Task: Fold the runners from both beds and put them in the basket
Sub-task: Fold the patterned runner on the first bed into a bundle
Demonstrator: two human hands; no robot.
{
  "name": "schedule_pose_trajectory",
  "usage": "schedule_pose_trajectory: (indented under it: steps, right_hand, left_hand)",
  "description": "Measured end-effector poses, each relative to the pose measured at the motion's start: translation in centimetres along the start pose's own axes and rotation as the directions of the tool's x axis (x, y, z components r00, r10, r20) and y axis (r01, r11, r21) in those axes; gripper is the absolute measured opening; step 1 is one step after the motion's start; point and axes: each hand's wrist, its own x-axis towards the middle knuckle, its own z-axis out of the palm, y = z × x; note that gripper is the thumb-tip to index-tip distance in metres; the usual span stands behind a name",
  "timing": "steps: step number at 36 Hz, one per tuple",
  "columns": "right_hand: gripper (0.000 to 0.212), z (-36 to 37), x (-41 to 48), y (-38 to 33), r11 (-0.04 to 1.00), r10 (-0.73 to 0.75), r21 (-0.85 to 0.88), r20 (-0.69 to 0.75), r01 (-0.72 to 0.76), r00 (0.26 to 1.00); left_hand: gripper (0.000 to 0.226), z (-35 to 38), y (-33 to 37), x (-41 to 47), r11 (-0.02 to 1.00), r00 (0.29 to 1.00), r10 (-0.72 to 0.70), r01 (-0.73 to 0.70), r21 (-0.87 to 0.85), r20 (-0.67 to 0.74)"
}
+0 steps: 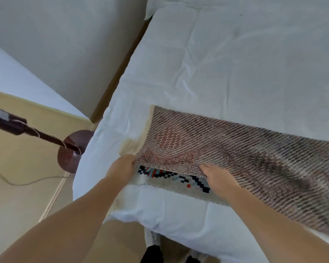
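A woven runner (226, 149) lies across the foot of a white-sheeted bed (235, 63). Its near edge is turned over, so the brownish striped underside faces up. A strip of the patterned top side (179, 182), grey with black, red and blue marks, shows beneath the flap. My left hand (122, 166) pinches the runner's folded edge by its cream-trimmed end. My right hand (217, 179) grips the same edge further right, fingers tucked under the flap. No basket is in view.
A floor lamp with a dark round base (70, 150) and a thin cord (27, 182) stands on the beige floor left of the bed. A second white bed (17, 78) shows at the far left. My feet (152, 254) are at the bed's foot.
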Motion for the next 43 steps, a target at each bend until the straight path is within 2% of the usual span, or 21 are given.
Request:
schedule_pose_trajectory:
  steps: [3,6,9,11,14,16,19,22,25,28,31,34,38,41,43]
  right_hand:
    - [0.067,2.2,-0.4,-1.6,0.996,0.004,-0.093,0.056,0.001,0.998]
    - [0.068,4.9,-0.3,-2.7,0.989,0.040,-0.149,0.122,-0.022,0.992]
    - [0.069,7.4,0.2,-3.3,0.983,0.102,-0.172,0.189,-0.069,0.977]
    - [0.066,8.6,0.7,-3.6,0.980,0.124,-0.178,0.197,-0.088,0.973]
    - [0.072,9.8,0.9,-4.1,0.977,0.142,-0.182,0.178,-0.109,0.974]
    - [0.077,10.6,0.9,-4.5,0.975,0.151,-0.186,0.152,-0.122,0.977]
    - [0.079,11.4,0.7,-5.0,0.976,0.168,-0.164,0.132,-0.146,0.977]
    - [0.078,11.4,0.7,-5.1,0.976,0.184,-0.140,0.114,-0.167,0.976]
    - [0.076,11.1,0.5,-5.4,0.974,0.204,-0.129,0.121,-0.188,0.971]
    - [0.072,10.9,0.3,-5.9,0.972,0.224,-0.105,0.133,-0.211,0.965]
    - [0.071,10.5,0.1,-6.3,0.971,0.233,-0.081,0.143,-0.224,0.962]
    - [0.069,10.3,-0.1,-6.6,0.972,0.234,-0.048,0.146,-0.229,0.961]
    - [0.070,10.6,-0.9,-5.7,0.966,0.259,-0.051,0.136,-0.254,0.956]
    - [0.077,11.1,-1.8,-3.3,0.944,0.324,-0.084,0.062,-0.318,0.944]
    - [0.079,11.5,-2.9,-1.0,0.923,0.379,-0.087,0.024,-0.376,0.925]
  left_hand:
    - [0.018,1.3,-2.0,-1.6,0.998,1.000,-0.022,0.023,0.054,-0.020]
    - [0.022,3.3,-4.2,-2.3,0.997,1.000,-0.002,0.000,0.077,0.024]
    - [0.028,4.9,-5.7,-1.9,0.971,0.992,0.030,-0.059,0.231,0.127]
    - [0.029,5.2,-6.2,-0.9,0.954,0.994,0.039,-0.068,0.292,0.105]
    - [0.022,5.5,-6.4,1.2,0.971,0.998,0.062,-0.057,0.231,-0.015]
    - [0.024,5.8,-6.4,2.8,0.965,0.997,0.076,-0.064,0.254,-0.034]
    - [0.042,6.1,-5.7,4.9,0.961,0.999,-0.023,0.015,0.276,0.028]
    - [0.055,6.6,-5.0,6.4,0.969,0.983,-0.157,0.134,0.210,0.097]
    - [0.054,7.2,-4.9,6.6,0.978,0.978,-0.157,0.135,0.161,0.137]
    - [0.036,6.8,-5.8,6.4,0.961,0.995,-0.096,0.084,0.264,0.031]
    - [0.033,5.0,-8.1,6.9,0.935,0.997,-0.058,0.074,0.347,-0.057]
    - [0.038,4.0,-9.6,7.6,0.913,0.997,-0.043,0.066,0.404,-0.066]
    - [0.030,5.1,-8.2,7.5,0.888,0.997,-0.034,0.064,0.455,-0.075]
    - [0.048,6.1,-6.0,6.9,0.889,0.991,-0.031,0.088,0.449,-0.133]
    - [0.067,7.1,-3.9,6.5,0.887,0.989,0.046,0.024,0.461,-0.141]
